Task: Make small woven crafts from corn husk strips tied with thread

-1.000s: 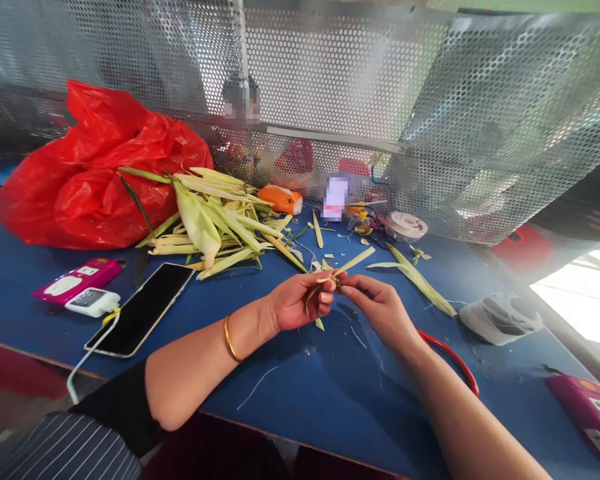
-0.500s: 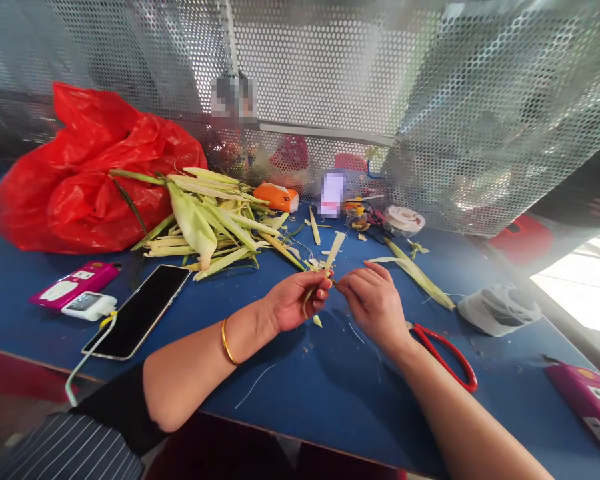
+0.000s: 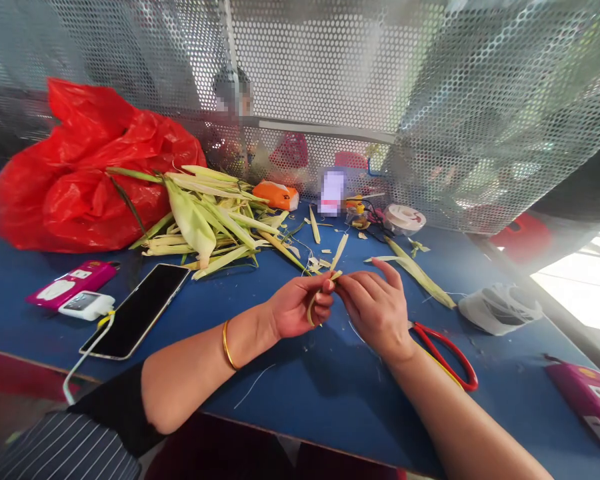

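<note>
My left hand is closed on a narrow corn husk strip. One end of the husk stands up above my fingers, and a thin curl hangs below them. My right hand meets the left at the fingertips, pinching the same bit of husk; the exact grip is partly hidden by the fingers. Red-handled scissors lie beside my right wrist, their blades mostly hidden under it. Small husk scraps and white thread are scattered just beyond my hands.
A heap of corn husks leans against a red plastic bag at the left. Nearby lie a black-screened phone and a purple power bank. A tape roll stands right; a perforated metal screen closes the back.
My right hand has turned slightly, its index finger lifting. A short husk end now shows between the fingertips. The left hand stays nearly in place.
</note>
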`<state>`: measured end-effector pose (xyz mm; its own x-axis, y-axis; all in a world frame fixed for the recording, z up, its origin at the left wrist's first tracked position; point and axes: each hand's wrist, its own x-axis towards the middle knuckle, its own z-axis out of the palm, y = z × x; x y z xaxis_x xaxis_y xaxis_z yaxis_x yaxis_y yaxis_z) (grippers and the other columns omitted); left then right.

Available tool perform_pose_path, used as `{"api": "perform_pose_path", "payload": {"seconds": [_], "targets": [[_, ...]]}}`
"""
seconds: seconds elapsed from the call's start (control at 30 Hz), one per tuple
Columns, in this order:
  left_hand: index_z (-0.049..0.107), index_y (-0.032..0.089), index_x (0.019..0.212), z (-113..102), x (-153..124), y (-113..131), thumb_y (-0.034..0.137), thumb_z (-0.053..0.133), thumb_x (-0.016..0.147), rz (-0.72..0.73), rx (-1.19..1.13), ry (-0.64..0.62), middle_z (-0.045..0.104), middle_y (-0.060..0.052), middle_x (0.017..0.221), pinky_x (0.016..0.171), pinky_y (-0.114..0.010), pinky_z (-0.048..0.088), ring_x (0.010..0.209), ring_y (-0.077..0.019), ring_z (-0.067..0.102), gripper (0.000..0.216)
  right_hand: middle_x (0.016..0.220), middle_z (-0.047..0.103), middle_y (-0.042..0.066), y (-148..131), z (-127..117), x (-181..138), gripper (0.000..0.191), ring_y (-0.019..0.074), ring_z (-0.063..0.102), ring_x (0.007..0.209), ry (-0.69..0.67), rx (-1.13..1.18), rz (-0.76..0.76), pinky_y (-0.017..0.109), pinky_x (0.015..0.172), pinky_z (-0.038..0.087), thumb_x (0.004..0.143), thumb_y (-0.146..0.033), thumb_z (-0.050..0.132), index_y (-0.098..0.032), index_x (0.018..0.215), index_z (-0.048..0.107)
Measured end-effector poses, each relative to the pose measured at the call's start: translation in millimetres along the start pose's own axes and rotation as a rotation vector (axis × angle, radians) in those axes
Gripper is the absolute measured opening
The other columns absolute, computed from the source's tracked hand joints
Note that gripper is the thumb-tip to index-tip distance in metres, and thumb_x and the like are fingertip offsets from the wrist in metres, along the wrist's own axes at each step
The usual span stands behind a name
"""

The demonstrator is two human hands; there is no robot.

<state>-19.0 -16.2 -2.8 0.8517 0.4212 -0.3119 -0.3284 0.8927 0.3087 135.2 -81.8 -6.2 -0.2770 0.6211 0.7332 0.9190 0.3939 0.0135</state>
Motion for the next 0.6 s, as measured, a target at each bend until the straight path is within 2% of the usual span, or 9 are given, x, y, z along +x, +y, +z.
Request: {"api": "perform_pose_path", "payload": {"seconds": [0.27,0.47,0.6], "targets": [[0.062,0.011,0.085,-1.2,-0.1,-2.5,0.01,0.051,0.092,-0.031,-0.008,0.008,0.055,0.004,0.056,0.04,-0.016,0.035,0.039,-0.004,0.047,0.014,0.071,0.071,0.001,0.9,1.3,-0.7,0.026,0.016,0.065,0.071,0.002,0.06,-0.085,0.038,0.099,0.039,0.092,-0.011,0.046,-0.023,0.079,0.065],[0.064,0.012,0.088,-0.1,-2.7,-0.2,0.018,0.049,0.095,0.029,-0.007,-0.025,0.055,0.003,0.054,0.043,-0.018,0.037,0.042,-0.006,0.05,0.018,0.085,0.075,0.002,5.0,3.0,0.1,0.011,0.0172,0.068,0.078,0.059,0.231,0.087,0.042,0.102,0.036,0.093,-0.021,0.055,-0.023,0.094,0.065],[0.065,0.013,0.089,-0.4,-3.1,0.3,0.017,0.049,0.095,0.048,0.006,-0.052,0.054,0.004,0.054,0.043,-0.018,0.036,0.041,-0.0055,0.048,0.017,0.085,0.074,0.001,4.1,2.5,-0.5,0.009,0.0177,0.068,0.083,0.013,0.214,0.109,0.044,0.105,0.034,0.093,-0.023,0.056,-0.024,0.092,0.065]]}}
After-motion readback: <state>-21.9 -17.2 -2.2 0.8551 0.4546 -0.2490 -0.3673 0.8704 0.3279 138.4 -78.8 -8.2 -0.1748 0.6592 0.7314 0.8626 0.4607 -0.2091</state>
